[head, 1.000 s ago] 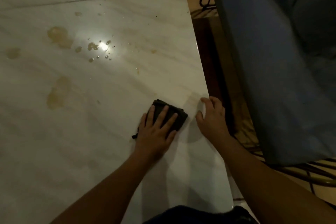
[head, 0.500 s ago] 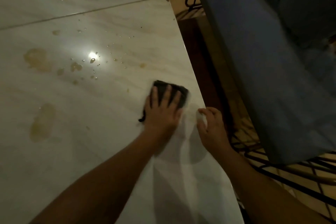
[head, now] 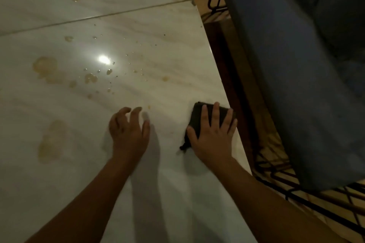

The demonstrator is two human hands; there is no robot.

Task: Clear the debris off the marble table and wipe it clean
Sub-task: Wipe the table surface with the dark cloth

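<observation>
The pale marble table (head: 150, 25) carries brown spill stains (head: 52, 141) at the left and small droplets and crumbs (head: 90, 78) around a light glare. A dark folded cloth (head: 199, 113) lies near the table's right edge. My right hand (head: 214, 137) presses flat on it with straight, spread fingers. My left hand (head: 128, 132) hovers over or lightly touches the bare marble left of the cloth, fingers loosely curled and holding nothing.
A blue cushioned chair (head: 296, 65) on a black wire frame (head: 308, 201) stands close along the table's right edge, with a narrow gap of dark wood (head: 231, 77) between. A seam (head: 94, 16) crosses the tabletop at the far side.
The cloth passed from under my left hand to under my right hand and now sits closer to the right edge. My left hand lifted off and moved left.
</observation>
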